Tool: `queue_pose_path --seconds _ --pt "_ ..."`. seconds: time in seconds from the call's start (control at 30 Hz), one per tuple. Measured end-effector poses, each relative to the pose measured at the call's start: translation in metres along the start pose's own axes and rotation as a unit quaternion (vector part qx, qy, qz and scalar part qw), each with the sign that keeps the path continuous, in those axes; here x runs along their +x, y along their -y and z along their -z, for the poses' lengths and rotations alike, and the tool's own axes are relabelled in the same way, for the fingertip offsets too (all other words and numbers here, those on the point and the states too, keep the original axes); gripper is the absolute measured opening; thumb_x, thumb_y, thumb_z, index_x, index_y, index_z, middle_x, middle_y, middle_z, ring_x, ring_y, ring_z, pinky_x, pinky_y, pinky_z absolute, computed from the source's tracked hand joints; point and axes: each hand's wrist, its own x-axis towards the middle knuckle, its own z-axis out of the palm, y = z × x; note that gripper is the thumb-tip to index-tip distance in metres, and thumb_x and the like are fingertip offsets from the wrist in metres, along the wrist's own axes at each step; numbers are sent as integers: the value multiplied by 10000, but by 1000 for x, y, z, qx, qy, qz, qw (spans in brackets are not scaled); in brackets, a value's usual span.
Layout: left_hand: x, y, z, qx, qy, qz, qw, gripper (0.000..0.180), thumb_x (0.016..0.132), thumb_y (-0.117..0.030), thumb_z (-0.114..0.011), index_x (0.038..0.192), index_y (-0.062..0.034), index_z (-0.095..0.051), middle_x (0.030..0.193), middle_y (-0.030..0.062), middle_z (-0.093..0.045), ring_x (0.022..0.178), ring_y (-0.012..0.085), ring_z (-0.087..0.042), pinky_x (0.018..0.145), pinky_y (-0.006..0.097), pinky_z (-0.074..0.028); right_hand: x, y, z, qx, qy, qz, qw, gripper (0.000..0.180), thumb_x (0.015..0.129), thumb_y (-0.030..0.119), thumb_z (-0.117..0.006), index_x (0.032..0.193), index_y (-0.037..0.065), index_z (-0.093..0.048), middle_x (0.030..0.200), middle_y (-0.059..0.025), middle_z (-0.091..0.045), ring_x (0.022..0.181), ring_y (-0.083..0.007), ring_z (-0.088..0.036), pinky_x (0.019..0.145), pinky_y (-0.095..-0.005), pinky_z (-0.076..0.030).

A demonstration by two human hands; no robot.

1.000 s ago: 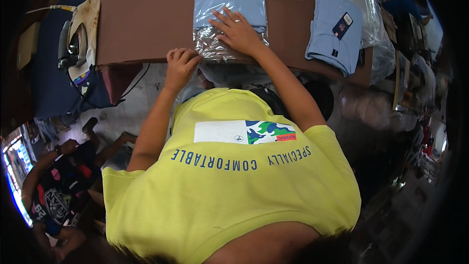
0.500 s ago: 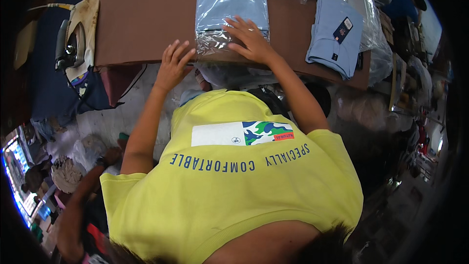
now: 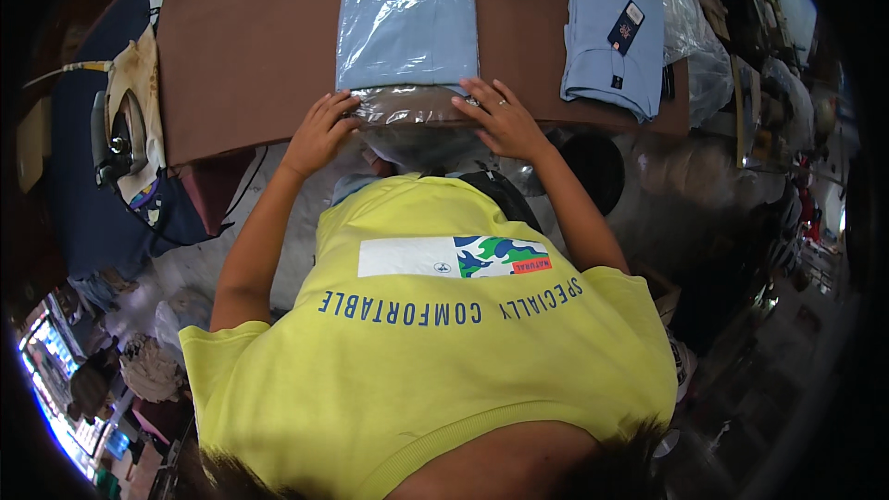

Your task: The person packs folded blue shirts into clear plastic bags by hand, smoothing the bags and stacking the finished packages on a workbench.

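A folded light-blue garment lies inside a clear plastic bag on the brown table, and the bag's loose end reaches the near table edge. My left hand is at the left corner of that end, fingers stretched and slightly apart, fingertips touching the plastic. At the right corner, my right hand lies with its fingers spread on the bag's edge, a ring on one finger. Whether either thumb pinches the plastic underneath is hidden. To the right lies a second folded light-blue garment, with a dark hang tag.
The brown table cover spans the front. On the left, an iron stands on a stained cloth over dark blue fabric, its cord hanging down. Crumpled clear plastic bags lie at the far right. A dark round seat is below the table edge.
My right hand has moved back from the garment to the bag's near right corner. My left hand has come up against the near left corner. A co-worker's arm at lower left is gone.
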Motion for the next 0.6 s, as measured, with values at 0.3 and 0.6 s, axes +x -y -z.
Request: queue_pose_path --seconds 0.3,0.6 --pt "24 18 1 -154 -114 154 969 142 863 -127 -572 983 -53 -551 1019 120 -619 932 303 -593 798 386 -463 23 -4 -4 243 -204 -137 938 178 890 204 -567 1006 76 -613 988 -44 -656 954 -203 -615 901 -363 -377" --pt "78 21 -9 -156 -169 373 899 261 964 -324 -431 929 -80 -518 654 105 -622 631 312 -635 584 416 -471 69 -26 -23 359 -302 -285 835 266 955 316 -479 950 70 -579 674 -76 -639 590 -187 -645 545 -312 -487"
